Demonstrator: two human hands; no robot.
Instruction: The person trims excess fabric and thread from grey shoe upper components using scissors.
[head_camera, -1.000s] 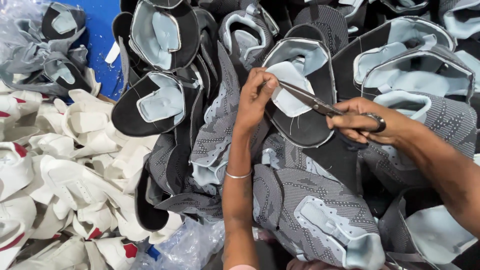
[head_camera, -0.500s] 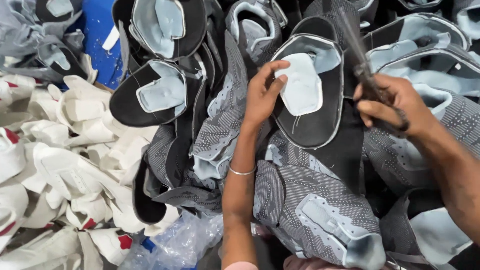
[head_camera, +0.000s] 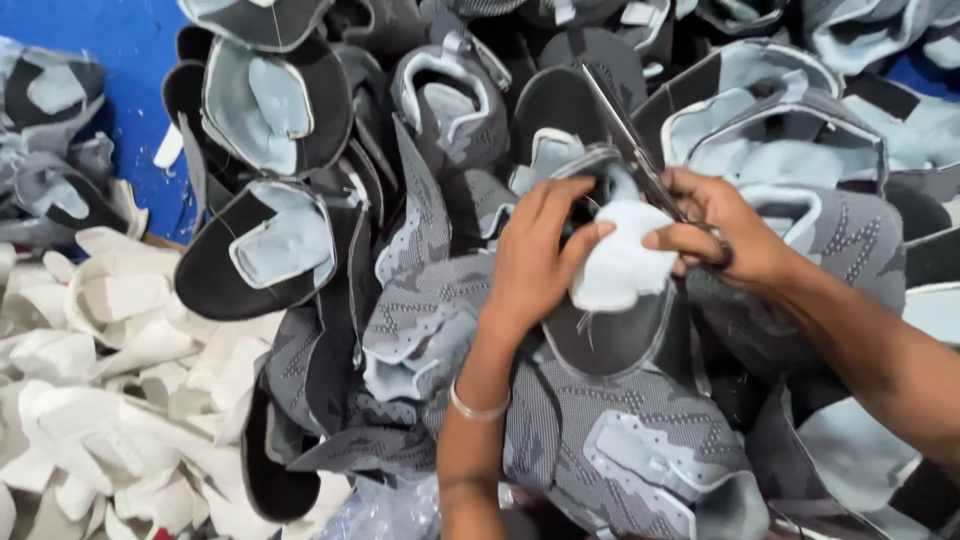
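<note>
L hand (head_camera: 535, 255) pinching pale lining (head_camera: 620, 262); R hand (head_camera: 725, 235) w/ scissors (head_camera: 640, 150)

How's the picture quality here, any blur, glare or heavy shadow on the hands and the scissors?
Head view: even, soft light with no glare; the left hand, right hand and scissors look slightly soft; the pale lining piece is brightest; gaps between the dark shoe uppers fall into deep shadow.

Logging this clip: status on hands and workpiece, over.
Left hand pinching pale lining on dark shoe upper. Right hand gripping scissors, blades up. Piled grey uppers crowd all around.
</note>
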